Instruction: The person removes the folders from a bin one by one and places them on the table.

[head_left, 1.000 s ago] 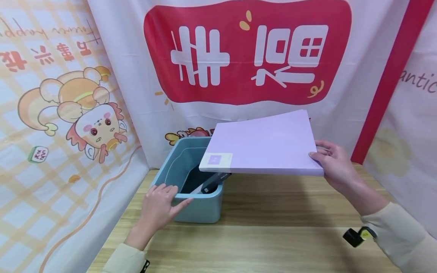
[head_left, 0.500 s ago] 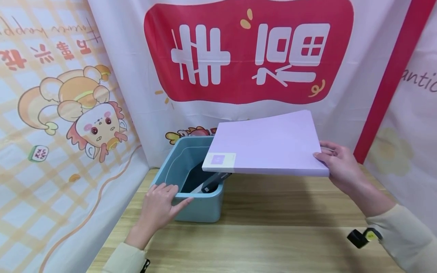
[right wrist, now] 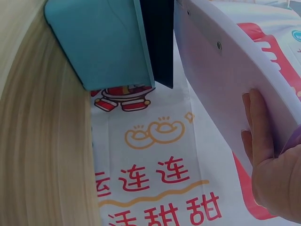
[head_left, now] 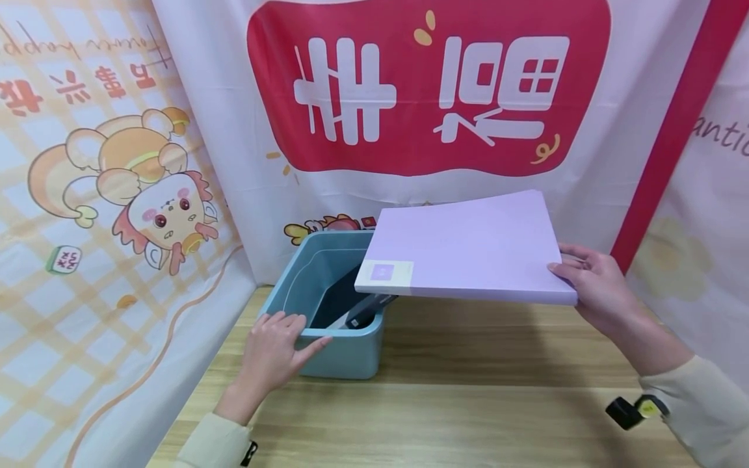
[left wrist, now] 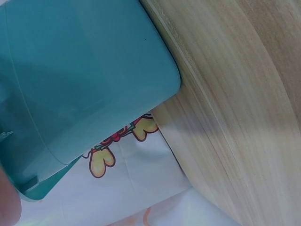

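In the head view my right hand (head_left: 603, 289) holds a flat lilac binder (head_left: 462, 250) by its right edge, thumb on top and fingers beneath. The binder is level above the table, its left end over a teal plastic bin (head_left: 345, 356). Metal rivets dot the binder's underside (right wrist: 211, 70) in the right wrist view. My left hand (head_left: 270, 354) grips the bin's near left rim, thumb stretched along the front edge. Inside the bin leans a dark item with a pale label (head_left: 365, 312); the binder hides part of the bin's inside.
The bin stands on a wood-grain table (head_left: 445, 416), near its back left. Printed cloth hangs behind (head_left: 421, 188) and at both sides. A dark flat panel (right wrist: 160, 47) sticks up past the bin's rim in the right wrist view.
My right hand has drawn the binder slowly to the right, showing more of the bin's opening. The left hand stays on the rim, and the bin has hardly moved.
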`<state>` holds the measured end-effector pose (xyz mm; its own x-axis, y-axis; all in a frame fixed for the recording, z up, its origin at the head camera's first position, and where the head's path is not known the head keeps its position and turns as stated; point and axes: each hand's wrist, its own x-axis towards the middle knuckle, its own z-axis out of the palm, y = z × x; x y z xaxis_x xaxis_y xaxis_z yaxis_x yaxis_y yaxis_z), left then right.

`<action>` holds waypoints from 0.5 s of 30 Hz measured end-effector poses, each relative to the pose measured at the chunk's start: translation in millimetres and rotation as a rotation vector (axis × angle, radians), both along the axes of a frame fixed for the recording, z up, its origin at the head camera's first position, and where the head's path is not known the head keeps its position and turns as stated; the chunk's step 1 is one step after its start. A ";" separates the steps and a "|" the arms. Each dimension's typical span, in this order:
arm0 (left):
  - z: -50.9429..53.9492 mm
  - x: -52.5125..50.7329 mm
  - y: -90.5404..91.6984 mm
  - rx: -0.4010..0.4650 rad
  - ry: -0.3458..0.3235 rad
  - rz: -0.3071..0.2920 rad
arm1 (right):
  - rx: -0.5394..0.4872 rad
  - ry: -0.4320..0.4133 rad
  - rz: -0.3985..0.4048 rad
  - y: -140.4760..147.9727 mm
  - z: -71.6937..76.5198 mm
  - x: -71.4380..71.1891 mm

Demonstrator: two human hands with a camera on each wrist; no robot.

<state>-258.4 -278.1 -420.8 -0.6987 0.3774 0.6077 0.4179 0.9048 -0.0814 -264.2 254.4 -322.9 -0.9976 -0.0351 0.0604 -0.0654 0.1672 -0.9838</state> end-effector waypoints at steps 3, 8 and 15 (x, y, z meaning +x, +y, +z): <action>-0.1 -0.9 -0.2 -0.004 0.004 0.003 | 0.002 0.005 0.000 4.9 0.9 -0.4; 0.4 -1.5 0.2 -0.006 0.005 0.008 | -0.056 0.019 0.009 18.7 -0.6 -0.4; 0.5 -1.0 1.6 -0.009 0.000 0.007 | -0.193 0.038 0.056 39.7 -6.0 -1.5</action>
